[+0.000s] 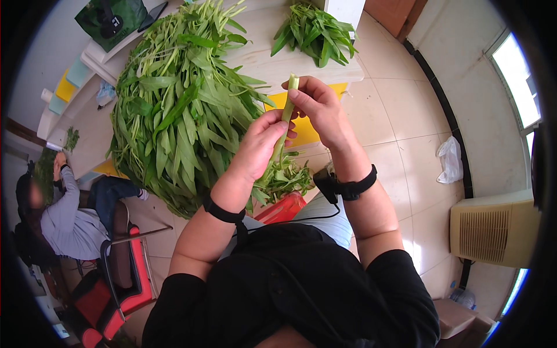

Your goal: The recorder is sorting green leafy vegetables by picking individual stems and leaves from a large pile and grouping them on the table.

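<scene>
Left fingers point(275, 132) and right fingers point(306, 100) both gripping one green stem point(289, 105), leaf pile point(180, 110) to their left. Likely working its top end; next move calls for steady left, firm right pinch.

text | green bag point(96, 26), upper left | pale print point(117, 23), too small to read

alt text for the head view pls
A person's left hand and right hand hold a green stem beside a large heap of leafy greens. A smaller bunch lies on the table beyond. Another person sits at left.
</scene>
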The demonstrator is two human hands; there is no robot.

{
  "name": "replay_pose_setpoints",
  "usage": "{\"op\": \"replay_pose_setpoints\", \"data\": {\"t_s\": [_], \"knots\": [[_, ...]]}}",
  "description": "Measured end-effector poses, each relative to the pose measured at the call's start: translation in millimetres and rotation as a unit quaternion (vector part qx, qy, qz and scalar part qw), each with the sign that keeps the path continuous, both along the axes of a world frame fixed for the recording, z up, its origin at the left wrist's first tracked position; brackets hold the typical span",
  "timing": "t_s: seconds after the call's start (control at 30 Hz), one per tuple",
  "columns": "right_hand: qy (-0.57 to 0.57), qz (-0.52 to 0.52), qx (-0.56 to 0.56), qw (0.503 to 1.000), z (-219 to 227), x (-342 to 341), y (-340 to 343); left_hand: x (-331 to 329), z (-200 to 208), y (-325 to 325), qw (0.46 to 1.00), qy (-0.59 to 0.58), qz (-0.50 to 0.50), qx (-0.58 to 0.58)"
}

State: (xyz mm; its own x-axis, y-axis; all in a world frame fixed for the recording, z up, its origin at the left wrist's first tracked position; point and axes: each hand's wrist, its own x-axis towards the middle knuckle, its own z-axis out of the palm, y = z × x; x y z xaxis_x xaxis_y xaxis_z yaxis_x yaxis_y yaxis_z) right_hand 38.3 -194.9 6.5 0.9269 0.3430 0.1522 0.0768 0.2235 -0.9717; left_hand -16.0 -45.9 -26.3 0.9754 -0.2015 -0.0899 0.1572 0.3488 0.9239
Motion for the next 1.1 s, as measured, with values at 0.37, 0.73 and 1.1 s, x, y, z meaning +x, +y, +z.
{"op": "replay_pose_setpoints", "data": {"t_s": [0.37,0.73,1.1], "knots": [[0.014,-0.014,0.015,1.000,0.3,-6.0,-2.8,0.2,-2.1,-4.7,1.000,-0.009,-0.014,-0.016],[0.030,-0.018,0.036,0.999,-4.3,-6.1,-1.8,-2.3,-0.8,-10.6,0.999,-0.032,-0.017,-0.004],[0.012,-0.043,0.027,0.999,-6.2,-7.1,-1.6,-4.0,-0.7,-15.3,1.000,-0.025,-0.008,0.017]]}}
